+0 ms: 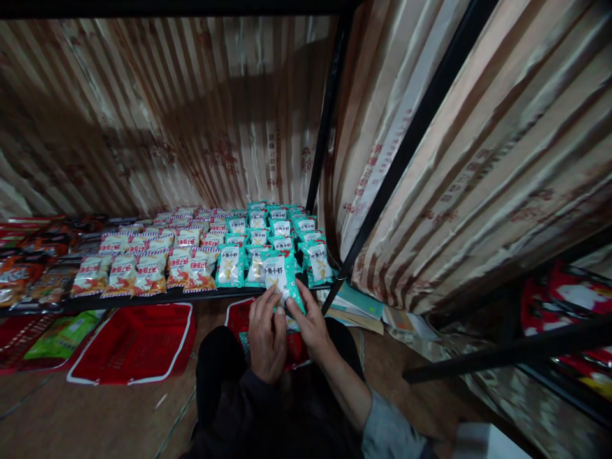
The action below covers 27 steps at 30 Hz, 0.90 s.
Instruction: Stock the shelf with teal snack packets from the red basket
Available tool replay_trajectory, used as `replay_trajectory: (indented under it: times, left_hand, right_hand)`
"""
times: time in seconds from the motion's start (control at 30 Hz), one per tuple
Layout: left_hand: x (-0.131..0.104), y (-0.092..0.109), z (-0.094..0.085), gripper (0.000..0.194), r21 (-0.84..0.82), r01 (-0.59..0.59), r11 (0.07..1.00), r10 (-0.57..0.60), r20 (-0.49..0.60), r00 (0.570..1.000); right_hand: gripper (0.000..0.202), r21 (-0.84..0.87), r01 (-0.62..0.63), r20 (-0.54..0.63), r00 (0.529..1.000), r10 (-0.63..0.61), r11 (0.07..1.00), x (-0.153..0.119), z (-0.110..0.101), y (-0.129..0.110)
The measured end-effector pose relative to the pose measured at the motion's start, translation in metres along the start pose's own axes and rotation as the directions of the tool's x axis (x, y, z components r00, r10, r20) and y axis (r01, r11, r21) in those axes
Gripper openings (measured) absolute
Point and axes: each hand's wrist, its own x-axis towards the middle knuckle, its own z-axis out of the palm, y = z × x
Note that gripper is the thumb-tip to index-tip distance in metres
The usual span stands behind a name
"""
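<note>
Between my two hands is a teal-and-white snack bag [276, 271], its printed front facing up. My left hand [266, 336] grips its lower left edge, fingers lying over the front. From the right, my right hand [310, 319] pinches the lower right side with the thumb on top. Right behind it on the low shelf stand rows of matching teal snack bags [231, 264]. Below my hands sits a red basket [234, 312], partly covered by my arms and knees, with some teal packaging inside.
White-and-orange snack bags [151, 273] fill the shelf's middle, and dark orange packets [21, 274] its left. A red basket [129, 344] with a white handle rests on the floor. Black metal posts [396, 185] and pleated curtains [215, 115] enclose the shelf. Flattened cardboard [356, 319] lies right.
</note>
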Motion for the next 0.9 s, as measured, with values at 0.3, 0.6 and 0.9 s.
replay_trajectory:
  times: [0.3,0.6,0.9]
  left_hand:
    - [0.040,-0.020,-0.017,0.037,-0.445,0.397,0.803,-0.448,-0.010,0.894]
    - [0.061,-0.008,-0.020,0.037,-0.624,0.557,0.548,-0.560,0.222,0.798]
    - [0.058,-0.012,-0.007,0.040,-0.717,0.513,0.472,-0.545,0.220,0.809]
  right_hand:
    - [0.056,0.362,-0.296,0.047,0.953,0.300,0.884,0.001,-0.001,-0.010]
    - [0.047,0.373,-0.421,0.223,0.906,0.361,0.827,-0.002,-0.008,-0.005]
    - [0.050,0.333,-0.421,0.247,0.902,0.353,0.844,-0.005,-0.010,-0.002]
